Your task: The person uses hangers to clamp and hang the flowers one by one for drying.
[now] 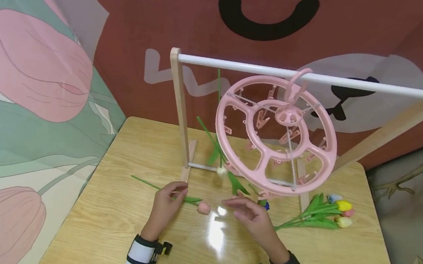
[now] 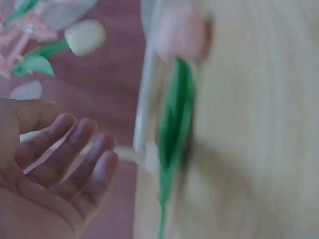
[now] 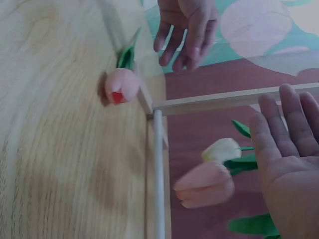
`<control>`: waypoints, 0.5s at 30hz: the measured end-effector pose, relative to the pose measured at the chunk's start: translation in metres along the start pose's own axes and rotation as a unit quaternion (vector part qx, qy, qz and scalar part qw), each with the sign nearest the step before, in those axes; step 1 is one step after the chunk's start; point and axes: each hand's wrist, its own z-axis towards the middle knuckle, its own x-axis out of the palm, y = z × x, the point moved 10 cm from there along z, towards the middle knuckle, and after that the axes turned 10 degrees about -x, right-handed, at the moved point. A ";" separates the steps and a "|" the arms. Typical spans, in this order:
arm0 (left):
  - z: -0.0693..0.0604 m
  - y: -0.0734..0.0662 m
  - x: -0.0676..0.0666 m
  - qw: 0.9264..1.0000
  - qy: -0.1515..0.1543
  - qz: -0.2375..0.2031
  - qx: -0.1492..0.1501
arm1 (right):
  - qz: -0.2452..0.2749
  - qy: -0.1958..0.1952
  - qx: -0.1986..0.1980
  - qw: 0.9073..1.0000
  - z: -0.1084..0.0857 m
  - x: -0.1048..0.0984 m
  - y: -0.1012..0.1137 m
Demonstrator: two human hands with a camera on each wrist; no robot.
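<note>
My left hand (image 1: pixel 167 203) hovers over the stem of a pink tulip (image 1: pixel 203 208) lying on the table; its fingers are loosely bent with nothing in them. In the left wrist view this palm (image 2: pixel 45 189) is empty, apart from the tulip's green leaf (image 2: pixel 175 114). To the right, my right hand (image 1: pixel 254 219) is held up below the pink clip hanger (image 1: pixel 271 187), fingers loosely extended. The right wrist view shows its empty palm (image 3: pixel 294 184) near a hanging white tulip (image 3: pixel 224 149) and a second pink tulip (image 3: pixel 207 185), both upside down in the head view's direction, blossoms low.
The round hanger hooks over the white bar (image 1: pixel 240 66) of a wooden stand (image 1: pixel 181 108). A blue flower (image 1: pixel 266 205) shows beneath the hanger, partly hidden. Several tulips in yellow, pink, blue and cream form a bunch (image 1: pixel 317 214) at the table's right.
</note>
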 end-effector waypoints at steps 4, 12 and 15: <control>0.003 0.020 -0.013 0.996 -0.008 0.084 -0.012 | -0.076 0.011 0.038 0.996 0.002 0.003 -0.013; 0.012 0.050 -0.030 0.963 -0.003 0.266 0.034 | -0.270 0.066 0.080 0.957 0.011 0.006 -0.035; 0.015 0.055 -0.033 0.950 -0.004 0.306 0.065 | -0.309 0.094 0.081 0.943 0.014 0.007 -0.043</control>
